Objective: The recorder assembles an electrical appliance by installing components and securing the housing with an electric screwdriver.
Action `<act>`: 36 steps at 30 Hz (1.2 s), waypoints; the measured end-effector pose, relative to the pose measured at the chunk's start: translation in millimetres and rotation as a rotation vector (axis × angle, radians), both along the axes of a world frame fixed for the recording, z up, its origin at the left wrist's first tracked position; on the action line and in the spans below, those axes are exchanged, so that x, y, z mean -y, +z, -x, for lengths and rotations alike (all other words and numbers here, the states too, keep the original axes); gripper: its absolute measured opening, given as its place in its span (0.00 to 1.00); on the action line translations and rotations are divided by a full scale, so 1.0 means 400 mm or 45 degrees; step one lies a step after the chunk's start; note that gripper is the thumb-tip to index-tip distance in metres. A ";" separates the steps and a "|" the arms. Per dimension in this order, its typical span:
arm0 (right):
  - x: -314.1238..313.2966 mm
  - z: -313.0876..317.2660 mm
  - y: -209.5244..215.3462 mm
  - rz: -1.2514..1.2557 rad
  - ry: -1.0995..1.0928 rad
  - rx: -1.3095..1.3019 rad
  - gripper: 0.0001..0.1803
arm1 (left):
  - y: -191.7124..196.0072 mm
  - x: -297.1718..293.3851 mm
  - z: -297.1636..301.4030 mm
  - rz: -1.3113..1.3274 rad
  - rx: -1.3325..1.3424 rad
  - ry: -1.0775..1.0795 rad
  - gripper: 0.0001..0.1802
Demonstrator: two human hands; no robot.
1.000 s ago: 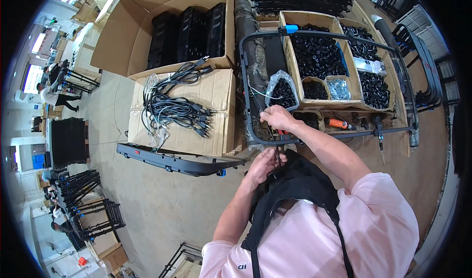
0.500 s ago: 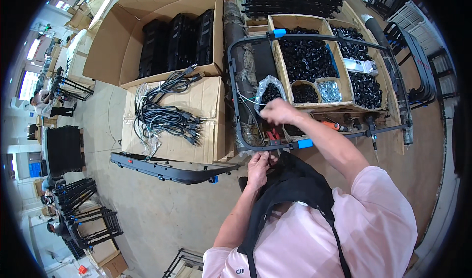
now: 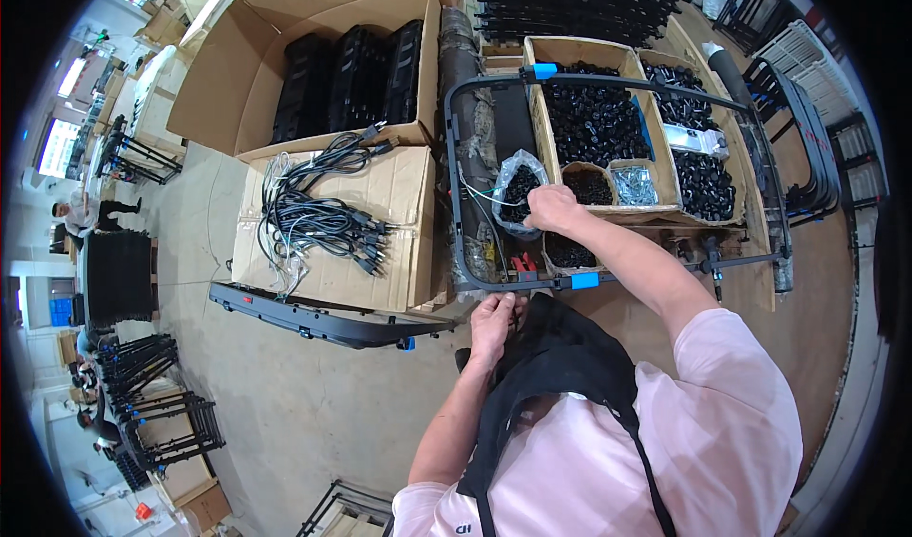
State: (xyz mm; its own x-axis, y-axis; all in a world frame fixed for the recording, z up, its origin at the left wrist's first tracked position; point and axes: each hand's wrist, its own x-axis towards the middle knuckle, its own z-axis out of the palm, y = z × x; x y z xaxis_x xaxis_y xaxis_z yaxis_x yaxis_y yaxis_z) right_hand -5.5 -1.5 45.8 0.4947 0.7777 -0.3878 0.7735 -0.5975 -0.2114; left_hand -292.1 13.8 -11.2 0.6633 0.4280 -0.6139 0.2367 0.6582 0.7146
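Note:
A black tubular frame [image 3: 455, 171] with blue clips lies across the bench in front of me. My left hand [image 3: 491, 328] is at its near left corner, thumb and fingers pinched together just below the bar; whatever is between them is too small to make out. My right hand [image 3: 554, 208] reaches over the near bar to the edge of a clear plastic bag [image 3: 518, 168] of small black parts. Its fingers are curled together, and their tips are partly hidden. Thin white wires [image 3: 484, 195] run from the frame's left side toward the bag.
Beyond the bag stands a divided wooden tray [image 3: 536, 109] of black fittings and silver screws. Red-handled pliers [image 3: 523, 263] lie inside the frame. Leftward, bundled black power cords [image 3: 323, 216] rest on a carton, near an open box [image 3: 223, 90] of black parts and a long black panel [image 3: 313, 322].
My right hand has moved slightly right along the bag. An orange-handled tool near the tray no longer shows, as my forearm is lower there. My left hand stays at the corner.

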 end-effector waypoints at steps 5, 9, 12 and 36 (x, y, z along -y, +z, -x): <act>0.001 -0.043 -0.002 0.027 -0.172 -0.118 0.17 | 0.020 -0.011 -0.005 -0.027 -0.056 -0.054 0.10; 0.032 -0.086 0.009 -0.166 -0.247 -0.261 0.16 | 0.015 -0.014 -0.002 0.031 -0.018 -0.064 0.10; 0.046 -0.103 0.025 -0.213 -0.447 -0.549 0.15 | 0.020 -0.020 -0.003 0.038 -0.016 -0.076 0.10; 0.124 0.389 0.084 -0.606 0.222 -0.612 0.18 | -0.051 -0.007 0.004 0.068 -0.007 0.093 0.14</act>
State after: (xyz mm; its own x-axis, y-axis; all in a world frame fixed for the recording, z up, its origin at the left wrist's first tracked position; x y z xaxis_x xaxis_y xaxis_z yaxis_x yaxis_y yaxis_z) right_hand -161.2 -51.2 79.3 0.2060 0.9699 -0.1300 0.6051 -0.2307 -0.7620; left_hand -293.8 16.7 -31.4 0.6282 0.4414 -0.6408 0.1905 0.7112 0.6766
